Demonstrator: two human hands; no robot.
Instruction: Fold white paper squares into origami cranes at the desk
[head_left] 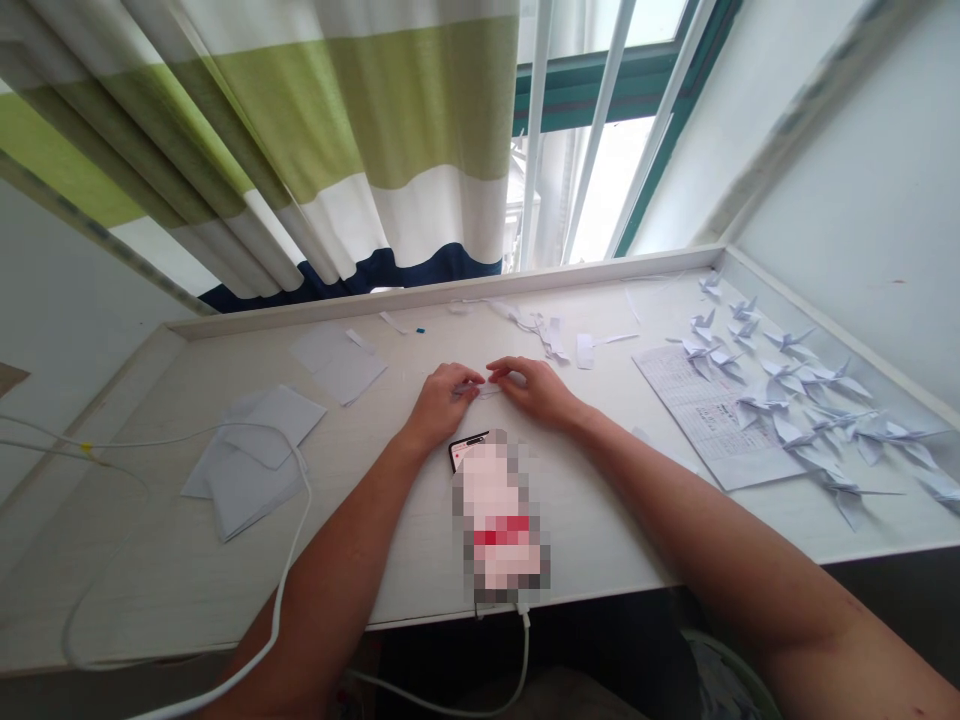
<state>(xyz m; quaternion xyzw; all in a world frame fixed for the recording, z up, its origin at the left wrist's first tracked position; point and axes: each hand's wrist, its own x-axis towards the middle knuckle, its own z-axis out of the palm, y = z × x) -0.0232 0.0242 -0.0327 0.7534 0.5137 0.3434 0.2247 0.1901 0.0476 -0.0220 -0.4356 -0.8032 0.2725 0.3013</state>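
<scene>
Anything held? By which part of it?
Paper, its left end between the thumb and fingers of the left hand. The right hand is at its right end, grip unclear.

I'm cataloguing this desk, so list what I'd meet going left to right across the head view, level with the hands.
Stack of white paper → left hand → small piece of paper between the fingertips → right hand → group of folded paper birds.
</scene>
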